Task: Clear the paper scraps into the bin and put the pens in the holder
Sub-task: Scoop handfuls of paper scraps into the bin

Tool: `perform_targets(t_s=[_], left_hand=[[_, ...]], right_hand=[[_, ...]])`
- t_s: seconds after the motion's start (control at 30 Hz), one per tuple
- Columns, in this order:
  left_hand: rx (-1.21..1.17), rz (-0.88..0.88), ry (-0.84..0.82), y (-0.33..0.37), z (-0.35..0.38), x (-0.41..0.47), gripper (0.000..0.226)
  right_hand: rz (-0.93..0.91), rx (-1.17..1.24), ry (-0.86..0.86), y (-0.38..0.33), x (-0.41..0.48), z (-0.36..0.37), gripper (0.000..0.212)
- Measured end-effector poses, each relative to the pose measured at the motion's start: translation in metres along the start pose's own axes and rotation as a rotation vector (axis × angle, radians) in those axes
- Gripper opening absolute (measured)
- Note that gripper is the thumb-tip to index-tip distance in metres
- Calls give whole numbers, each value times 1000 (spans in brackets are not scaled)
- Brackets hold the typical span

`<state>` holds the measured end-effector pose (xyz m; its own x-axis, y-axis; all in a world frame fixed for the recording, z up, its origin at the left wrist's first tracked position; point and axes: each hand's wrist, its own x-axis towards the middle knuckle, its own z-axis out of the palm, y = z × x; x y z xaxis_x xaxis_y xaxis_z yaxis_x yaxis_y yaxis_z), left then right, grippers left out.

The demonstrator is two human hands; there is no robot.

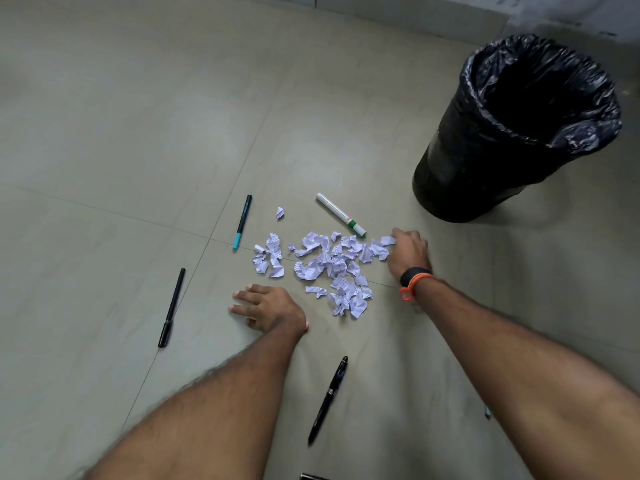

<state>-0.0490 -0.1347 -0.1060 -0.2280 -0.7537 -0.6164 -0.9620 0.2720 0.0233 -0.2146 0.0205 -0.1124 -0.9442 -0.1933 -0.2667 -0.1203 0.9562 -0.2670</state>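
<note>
The right hand (408,252) reaches to the far right edge of the paper scraps (329,268), its fingers curled down onto the outermost pieces; whether they have closed on a scrap or only press against the pile cannot be told from this angle. A black band and an orange band (414,280) sit on that wrist. The left hand (266,308) lies flat on the floor (104,133) with fingers spread and holding nothing, just beside the near left corner of the pile. The scraps form a loose heap between the 2 hands, with a smaller clump (268,258) a little apart on the left and 1 lone piece (280,213) farther away. The white marker (341,215) lies just beyond the pile, its long axis running diagonally — green band and tip toward the right hand, almost touching the scraps, plain end pointing up and left. The teal-tipped pen (243,222) lies left of the pile, nearly upright in view, teal end nearest. A black pen (172,307) lies well to the left of the left hand, leaning slightly, cap end nearest. Another black pen (328,400) lies between the 2 forearms, pointing up and right toward the pile. The bin (512,133), lined with a black bag, stands upright beyond the right hand and to its right — mouth open, bare floor between it and the scraps. Open tile spreads wide to the left and far side.
</note>
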Motion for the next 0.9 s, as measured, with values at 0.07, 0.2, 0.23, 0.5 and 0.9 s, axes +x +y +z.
perform_targets(t_s=[0.07,0.2,0.23,0.5,0.9], left_hand=[[7,7,-5,0,1,1,120],[-3,14,42,-3,7,5,114],[-5,18,55,-4,9,7,113],[-49,-16,142,-5,21,20,100],[18,-47,182,1,39,34,107]], right_hand=[[-16,-3,-45,-7,-16,7,36],[-130,153,-97,-22,-50,27,52],[-125,208,-96,-26,-52,26,52],[9,145,-111,-43,-51,11,42],[-152,123,-6,-99,-41,21,36]])
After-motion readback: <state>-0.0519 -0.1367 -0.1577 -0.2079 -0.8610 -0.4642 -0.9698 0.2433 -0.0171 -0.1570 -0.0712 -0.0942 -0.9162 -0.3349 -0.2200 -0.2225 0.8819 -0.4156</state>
